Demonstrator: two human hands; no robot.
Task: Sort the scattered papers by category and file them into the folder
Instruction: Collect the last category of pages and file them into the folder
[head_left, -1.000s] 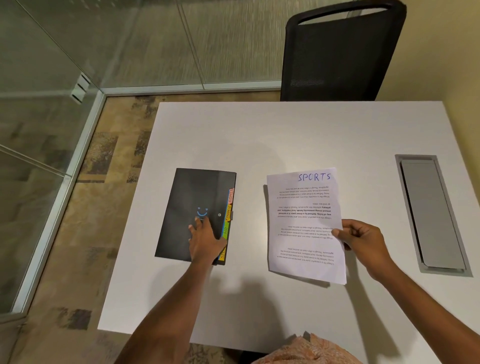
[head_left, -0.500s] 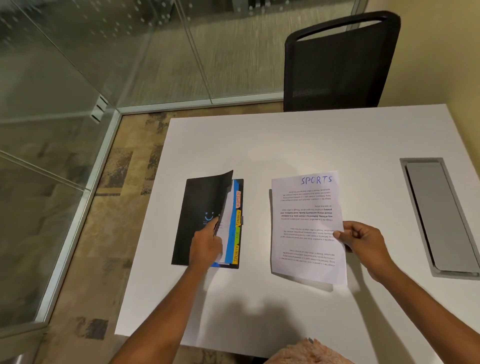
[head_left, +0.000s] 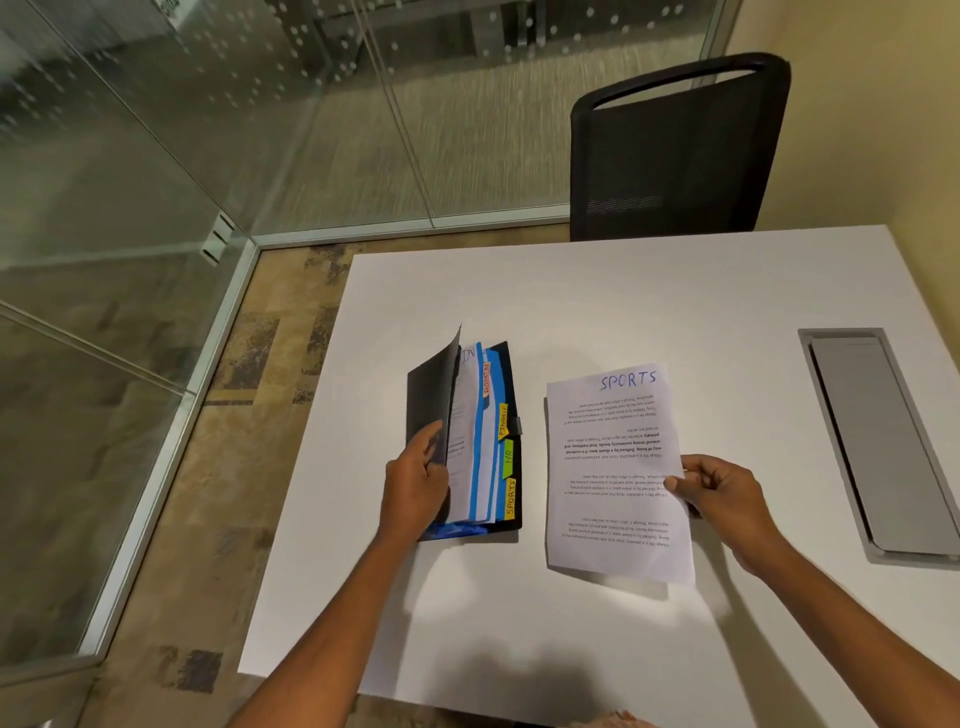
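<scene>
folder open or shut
Open: the left hand holds the folder cover raised, baring blue dividers and labelled tabs.

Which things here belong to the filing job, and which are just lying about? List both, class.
Job: black folder with blue dividers and coloured tabs, cover held by the left hand; white printed sheet headed SPORTS, pinched by the right hand.
Lying about: black mesh chair; grey metal hatch set in the white table.
</scene>
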